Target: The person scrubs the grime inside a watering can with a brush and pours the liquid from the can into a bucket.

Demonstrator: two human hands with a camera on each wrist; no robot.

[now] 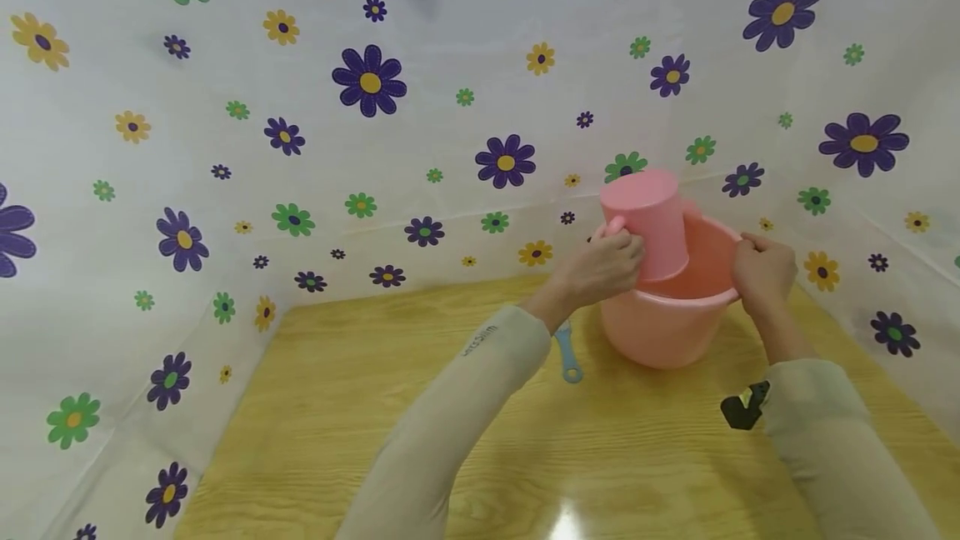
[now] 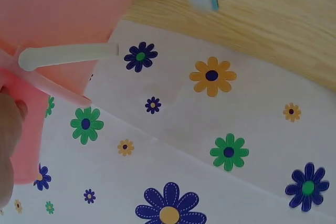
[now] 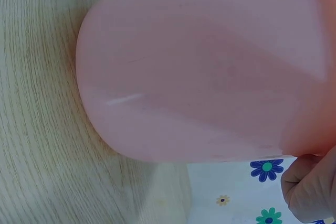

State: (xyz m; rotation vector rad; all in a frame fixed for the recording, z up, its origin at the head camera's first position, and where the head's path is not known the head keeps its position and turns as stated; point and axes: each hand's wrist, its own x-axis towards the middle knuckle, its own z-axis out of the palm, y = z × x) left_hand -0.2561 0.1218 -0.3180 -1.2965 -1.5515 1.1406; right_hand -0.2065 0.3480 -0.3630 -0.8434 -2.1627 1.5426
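Observation:
The left hand (image 1: 609,263) grips the handle of a pink plastic mug (image 1: 660,227). Its flat base faces up, and its lower end is over the mouth of a larger pink bucket (image 1: 663,332). On the bucket's right side, the right hand (image 1: 765,269) grips the rim, fingers curled over it. The bucket stands upright on the wooden table; its wall (image 3: 199,77) fills most of the right wrist view. Part of the mug (image 2: 29,150) and a pale bar (image 2: 68,56) against the bucket show in the left wrist view. The bucket's bottom inside is hidden.
A blue brush (image 1: 570,357) lies on the wooden table (image 1: 360,407) left of the bucket, partly behind the left forearm. White flowered sheeting (image 1: 435,123) stands behind the table and along both sides. A small dark object (image 1: 745,407) appears beside the right sleeve.

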